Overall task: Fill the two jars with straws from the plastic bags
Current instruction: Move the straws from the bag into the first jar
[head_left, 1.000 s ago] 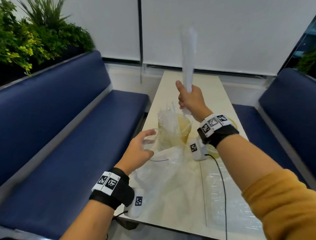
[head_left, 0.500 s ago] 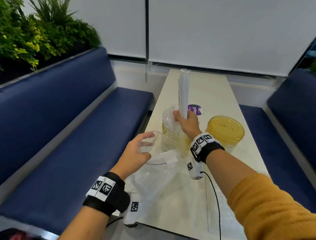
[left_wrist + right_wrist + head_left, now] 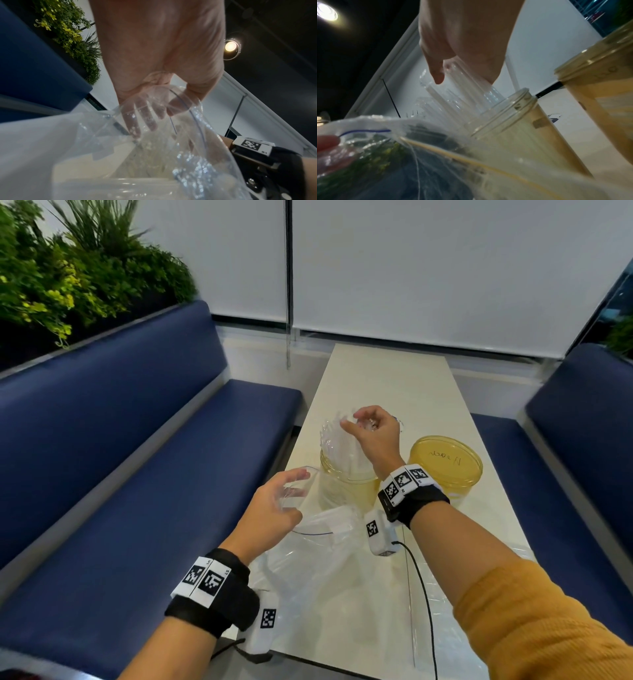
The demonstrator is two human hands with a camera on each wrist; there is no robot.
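A clear jar stands left of centre on the table, with clear straws sticking out of its mouth. My right hand is right above it, thumb and fingers curled round the upper ends of the straws. A second jar, yellowish with a lid on it, stands to the right. My left hand pinches the open mouth of a clear plastic bag and holds it up beside the first jar.
The narrow cream table runs away from me between two blue benches. Plants top the left bench back. More clear plastic lies flat at the table's near right. A black cable hangs from my right wrist.
My right hand came down from high above the table and lowered the straw bundle into the left jar. My left hand has stayed on the bag's mouth.
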